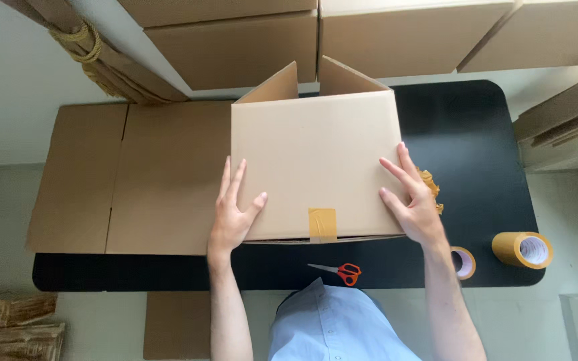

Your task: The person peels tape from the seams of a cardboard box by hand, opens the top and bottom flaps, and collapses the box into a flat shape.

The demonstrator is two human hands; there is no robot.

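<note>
A black table [476,140] runs across the view from left to right. On its left part lies a flattened cardboard sheet [135,177], which reaches past the table's left end. Stacked cardboard boxes [235,40] stand along the far side, beyond the table. In the middle of the table sits a cardboard box [316,154], its broad face up and two flaps standing open at the far edge; a short strip of brown tape [322,224] crosses its near edge. The left hand [232,214] lies flat on the box's near-left corner, fingers spread and thumb out, gripping nothing. The right hand [413,197] rests on the box's right edge, fingers spread too, palm against the cardboard. Just beyond the right hand, a crumpled bit of brown tape [431,184] lies on the table. A large tape roll [523,249] lies at the near right, a smaller tape roll [463,262] beside it, and orange-handled scissors [342,271] lie near the front edge
</note>
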